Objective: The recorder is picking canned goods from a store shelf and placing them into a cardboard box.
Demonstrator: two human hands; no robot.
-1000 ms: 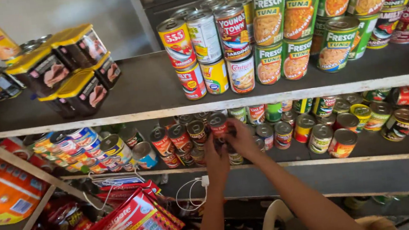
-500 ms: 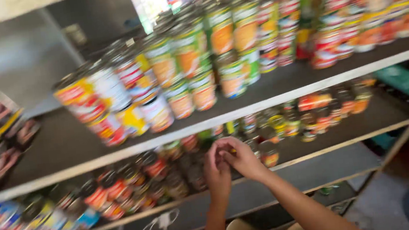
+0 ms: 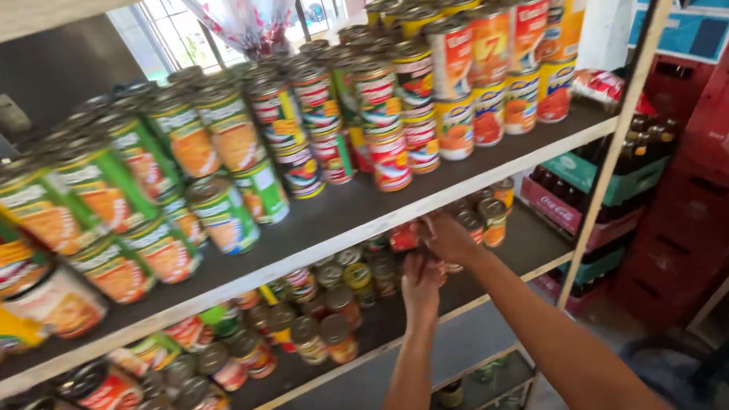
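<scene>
Red can point(image 3: 403, 236) between both hands' fingers point(image 3: 436, 244)

Both forearms are bare from the lower frame edge up to the fingers, with no sleeve showing. The left hand point(image 3: 421, 281) and right hand point(image 3: 452, 239) wear no gloves. Whether any ring sits on the fingers is too blurred to tell.

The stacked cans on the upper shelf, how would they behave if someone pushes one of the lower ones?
The stacked cans look like stiff metal, so one would likely slide, not bend. They stand two or three high, so pushing a lower can could topple those above it. They are round, so a fallen can would probably roll along the upper shelf, maybe off its front edge.
</scene>
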